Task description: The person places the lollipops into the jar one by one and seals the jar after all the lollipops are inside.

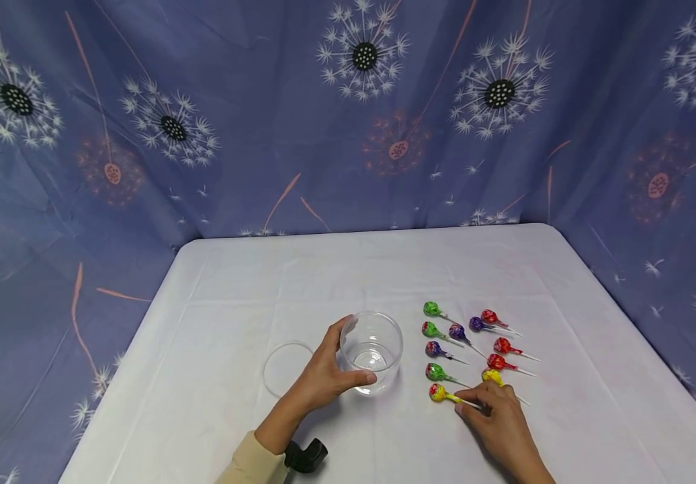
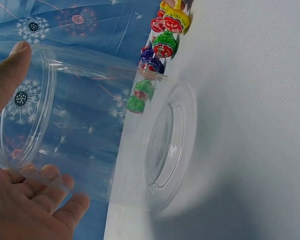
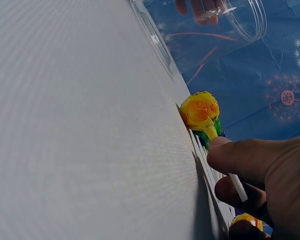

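The right hand (image 1: 501, 422) pinches the white stick of a yellow wrapped lollipop (image 1: 438, 392) lying on the white table (image 1: 233, 282), so picking up has started. Left of it, the left hand (image 1: 322, 376) is curled around the clear plastic cup (image 1: 372, 351). I think the candy must be lifted and dropped in there next.

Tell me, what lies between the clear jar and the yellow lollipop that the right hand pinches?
Only bare white tablecloth separates the clear jar from the yellow lollipop, as the head view shows.

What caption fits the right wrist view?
Right hand pinches the stick of a yellow lollipop lying on the white table.
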The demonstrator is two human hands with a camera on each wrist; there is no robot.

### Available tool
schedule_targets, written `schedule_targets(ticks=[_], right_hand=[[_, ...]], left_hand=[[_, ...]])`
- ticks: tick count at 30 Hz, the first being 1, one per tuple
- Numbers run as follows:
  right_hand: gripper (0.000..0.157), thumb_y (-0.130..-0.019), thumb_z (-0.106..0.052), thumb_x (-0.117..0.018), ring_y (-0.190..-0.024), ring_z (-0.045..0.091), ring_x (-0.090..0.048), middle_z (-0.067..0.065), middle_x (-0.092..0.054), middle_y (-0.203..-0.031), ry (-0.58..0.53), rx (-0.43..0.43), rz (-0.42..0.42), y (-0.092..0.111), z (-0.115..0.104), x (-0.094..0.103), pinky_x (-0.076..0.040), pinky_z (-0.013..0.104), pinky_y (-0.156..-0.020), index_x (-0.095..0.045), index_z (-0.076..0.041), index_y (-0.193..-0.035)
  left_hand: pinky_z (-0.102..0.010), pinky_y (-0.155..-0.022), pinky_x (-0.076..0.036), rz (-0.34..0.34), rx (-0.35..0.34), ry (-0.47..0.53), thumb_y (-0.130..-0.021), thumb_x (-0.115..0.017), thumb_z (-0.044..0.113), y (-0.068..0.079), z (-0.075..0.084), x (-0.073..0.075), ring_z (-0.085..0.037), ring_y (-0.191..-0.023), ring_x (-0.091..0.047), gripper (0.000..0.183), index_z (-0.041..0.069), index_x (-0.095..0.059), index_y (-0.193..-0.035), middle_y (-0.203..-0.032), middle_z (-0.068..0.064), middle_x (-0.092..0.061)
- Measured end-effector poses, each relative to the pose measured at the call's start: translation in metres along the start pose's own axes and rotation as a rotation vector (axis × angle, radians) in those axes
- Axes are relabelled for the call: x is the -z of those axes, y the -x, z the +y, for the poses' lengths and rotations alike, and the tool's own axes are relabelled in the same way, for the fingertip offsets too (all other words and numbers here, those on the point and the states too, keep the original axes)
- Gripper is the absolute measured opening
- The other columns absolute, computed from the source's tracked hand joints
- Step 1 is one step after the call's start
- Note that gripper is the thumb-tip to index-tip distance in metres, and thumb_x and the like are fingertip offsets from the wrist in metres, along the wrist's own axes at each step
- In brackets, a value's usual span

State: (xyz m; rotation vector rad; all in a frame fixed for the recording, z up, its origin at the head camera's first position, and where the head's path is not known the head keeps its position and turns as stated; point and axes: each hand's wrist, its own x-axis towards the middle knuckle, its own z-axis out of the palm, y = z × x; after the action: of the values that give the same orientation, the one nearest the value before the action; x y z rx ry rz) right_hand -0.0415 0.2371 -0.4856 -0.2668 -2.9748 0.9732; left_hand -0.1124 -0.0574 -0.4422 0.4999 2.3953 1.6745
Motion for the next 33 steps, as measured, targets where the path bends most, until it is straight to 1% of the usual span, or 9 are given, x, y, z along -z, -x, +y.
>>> schedule_targets(ticks=[3,7,13,18,22,25,29,33], right_hand=[[0.015,-0.081,-0.019,-0.073,-0.087,0.013,-0.04,-0.006,-0.059,-0.086,-0.009,0.008,0.015,0.001,-0.001,0.001,-0.031,0.025,-0.07,-0.075,-0.021,-0.095],[0.012,-0.081,-0.018,-0.073,-0.084,0.011,-0.041,-0.007,-0.061,-0.084,-0.033,0.02,0.038,0.001,-0.001,0.002,-0.032,0.023,-0.068,-0.075,-0.022,-0.093],[0.009,-0.081,-0.02,-0.073,-0.081,0.009,-0.04,-0.008,-0.062,-0.084,-0.058,0.027,0.057,0.001,-0.001,0.002,-0.032,0.022,-0.065,-0.075,-0.022,-0.09],[0.007,-0.08,-0.018,-0.075,-0.077,0.005,-0.037,-0.01,-0.059,-0.078,-0.078,0.083,0.127,0.002,-0.005,0.001,-0.03,0.021,-0.062,-0.075,-0.022,-0.086],[0.011,-0.076,-0.013,-0.078,-0.076,-0.001,-0.037,-0.013,-0.057,-0.073,-0.11,0.148,0.203,0.004,-0.01,0.003,-0.03,0.019,-0.061,-0.076,-0.022,-0.083],[0.011,-0.075,-0.012,-0.078,-0.077,-0.002,-0.038,-0.013,-0.058,-0.073,-0.142,0.18,0.242,0.005,-0.017,0.007,-0.032,0.019,-0.062,-0.076,-0.021,-0.082],[0.009,-0.078,-0.015,-0.077,-0.08,-0.002,-0.04,-0.012,-0.061,-0.076,-0.179,0.187,0.25,0.003,-0.028,0.015,-0.035,0.018,-0.066,-0.076,-0.022,-0.083],[0.01,-0.078,-0.013,-0.076,-0.08,0.002,-0.041,-0.01,-0.061,-0.076,-0.244,0.215,0.263,-0.001,-0.038,0.023,-0.034,0.018,-0.068,-0.076,-0.02,-0.085]], left_hand=[[-0.051,-0.106,-0.032,0.001,0.005,0.001,-0.069,-0.084,0.032,0.0,0.0,0.0,-0.032,-0.134,-0.039,0.096,0.025,-0.025,-0.146,-0.149,-0.006,-0.037],[-0.051,-0.107,-0.032,-0.002,0.005,0.008,-0.069,-0.084,0.031,0.0,0.001,0.0,-0.032,-0.134,-0.038,0.096,0.025,-0.025,-0.146,-0.15,-0.007,-0.036],[-0.052,-0.108,-0.031,-0.007,-0.001,-0.004,-0.069,-0.083,0.035,0.0,0.0,0.001,-0.032,-0.136,-0.036,0.097,0.025,-0.025,-0.146,-0.15,-0.005,-0.035],[-0.053,-0.107,-0.032,-0.008,-0.004,0.0,-0.07,-0.083,0.035,0.0,0.0,0.001,-0.033,-0.135,-0.038,0.096,0.026,-0.024,-0.146,-0.15,-0.008,-0.035],[-0.053,-0.107,-0.032,-0.007,0.0,0.01,-0.07,-0.083,0.034,0.001,0.0,0.001,-0.034,-0.134,-0.038,0.096,0.026,-0.024,-0.146,-0.15,-0.01,-0.035],[-0.052,-0.106,-0.032,-0.008,0.007,0.011,-0.07,-0.083,0.035,0.001,0.0,0.002,-0.034,-0.134,-0.038,0.097,0.027,-0.024,-0.146,-0.15,-0.009,-0.035],[-0.052,-0.107,-0.032,-0.008,0.021,0.002,-0.069,-0.083,0.037,0.001,0.0,0.002,-0.034,-0.135,-0.037,0.098,0.028,-0.024,-0.146,-0.15,-0.007,-0.035],[-0.052,-0.108,-0.031,-0.007,0.021,-0.009,-0.069,-0.083,0.037,0.001,0.0,0.002,-0.033,-0.136,-0.036,0.097,0.027,-0.024,-0.146,-0.151,-0.003,-0.034]])
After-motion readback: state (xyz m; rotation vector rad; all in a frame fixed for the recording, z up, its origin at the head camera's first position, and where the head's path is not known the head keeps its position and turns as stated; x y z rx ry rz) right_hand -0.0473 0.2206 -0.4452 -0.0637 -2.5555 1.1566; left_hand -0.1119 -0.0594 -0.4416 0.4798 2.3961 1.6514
